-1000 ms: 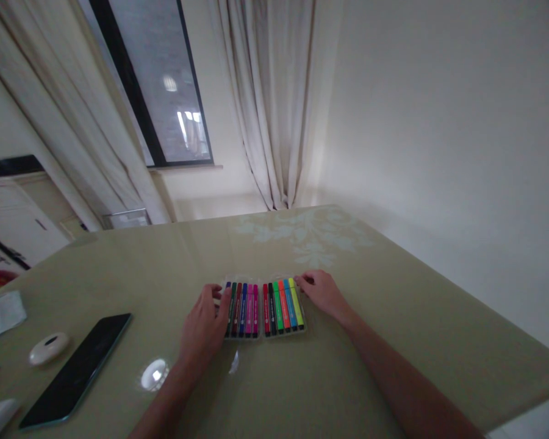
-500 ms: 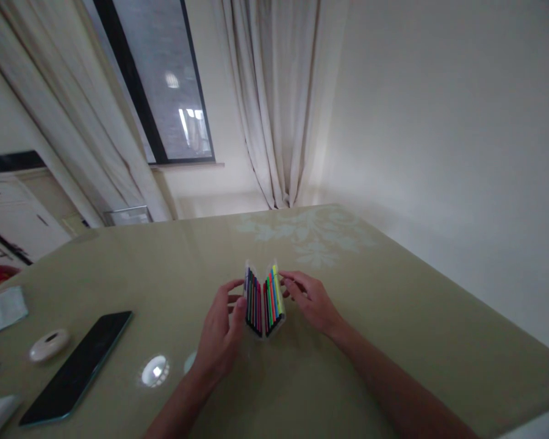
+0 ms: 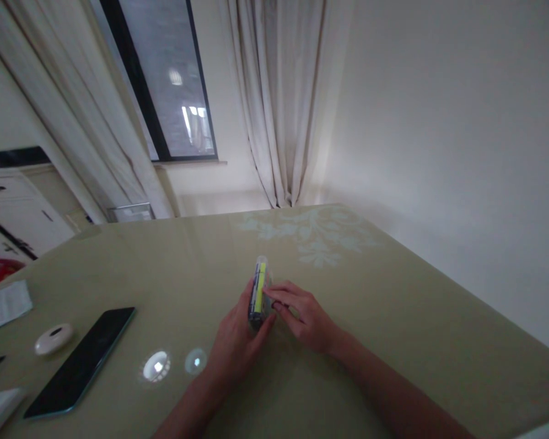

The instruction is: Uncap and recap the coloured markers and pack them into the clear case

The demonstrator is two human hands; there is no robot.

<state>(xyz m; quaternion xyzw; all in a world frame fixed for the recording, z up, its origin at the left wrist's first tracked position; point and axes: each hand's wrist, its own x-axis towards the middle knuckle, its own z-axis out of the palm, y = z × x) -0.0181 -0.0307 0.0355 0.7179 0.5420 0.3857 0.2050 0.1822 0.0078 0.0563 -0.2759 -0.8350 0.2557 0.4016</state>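
Note:
A clear plastic case of colored pens stands folded together above the table, its narrow edge toward me. A yellow-green pen and a dark one show along that edge; the other pens are hidden. My left hand wraps round the case from the left, with its thumb across the lower front. From the right, the bent fingers of my right hand press on the case's right side.
A black tablet or phone lies on the table at left. Beside it are a white oval object, a pale paper and a white item at the edge. Walls and curtains stand behind.
The pen case has gone from spread open, with both rows of pens showing, to folded together. My left hand now wraps around it, and my right hand has moved left with it.

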